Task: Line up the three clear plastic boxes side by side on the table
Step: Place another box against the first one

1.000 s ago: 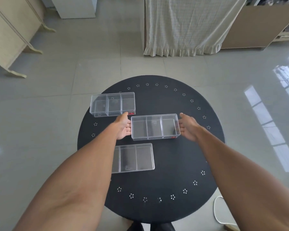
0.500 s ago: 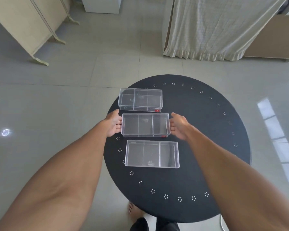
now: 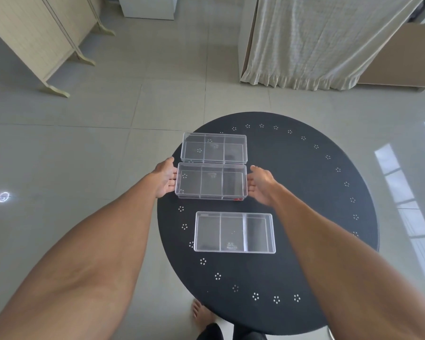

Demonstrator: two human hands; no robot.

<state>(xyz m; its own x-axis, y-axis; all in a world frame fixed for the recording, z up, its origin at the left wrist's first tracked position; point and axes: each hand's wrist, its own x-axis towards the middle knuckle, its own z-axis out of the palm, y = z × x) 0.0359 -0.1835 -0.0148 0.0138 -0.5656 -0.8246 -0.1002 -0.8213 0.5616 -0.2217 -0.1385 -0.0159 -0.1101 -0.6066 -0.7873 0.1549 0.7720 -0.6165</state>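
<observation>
- A tiled floor [image 3: 157, 99] spreads under a round black bench [image 3: 304, 192] dotted with small white flower marks near its rim; a pale curtain [image 3: 329, 40] and a folding screen [image 3: 35, 35] stand at the back of the room.
- Three clear plastic boxes sit toward the bench's left side, their long sides running across the view.
- The far box [image 3: 214, 148] lies nearest the far-left edge; the middle box [image 3: 211, 180] is pressed up against its near long side, touching or almost touching, with their ends roughly flush.
- The left hand [image 3: 165, 179] is flat against the middle box's left end and the right hand [image 3: 260, 184] against its right end, so the box is clasped between both palms, fingers extended rather than curled.
- The near box [image 3: 234, 232] rests apart toward the near edge, with a clear gap to the middle box, and is shifted rightward out of line.
- By my reading, two boxes are lined up and the third is left to slide in and square off.
- Each box has three compartments, and all look empty; only the bench shows through them.
</observation>
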